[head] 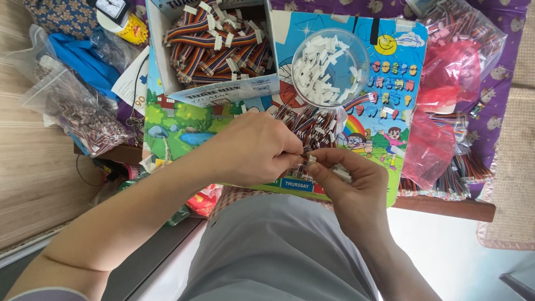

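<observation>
Looking down from the head view: both hands meet over the near edge of a colourful cartoon board (184, 120) lying on the surface. Left hand (251, 147) has its fingers (287, 160) pinched together on a small white connector (310, 160) at the end of a multicoloured ribbon cable (304, 125). Right hand (348, 175) sits just beside it, fingers (326, 158) closed on the same connector from the other side, thumb and forefinger touching the left fingertips; more small white pieces show in its palm, too small to tell apart. The cable runs up from the pinch into a loose bundle of similar striped cables on the board, just below a clear round tub (330, 67) filled with white connector housings.

Behind the hands, an open cardboard box (223, 92) holds finished striped cables with white ends. Left of the board, clear zip bags (72, 106) of small parts and a blue cloth (83, 58). On the right, red plastic bags (440, 111) and more bagged cables (462, 167) lie on a purple patterned cloth (501, 78). Grey garment (278, 251) of the person fills the lower middle.
</observation>
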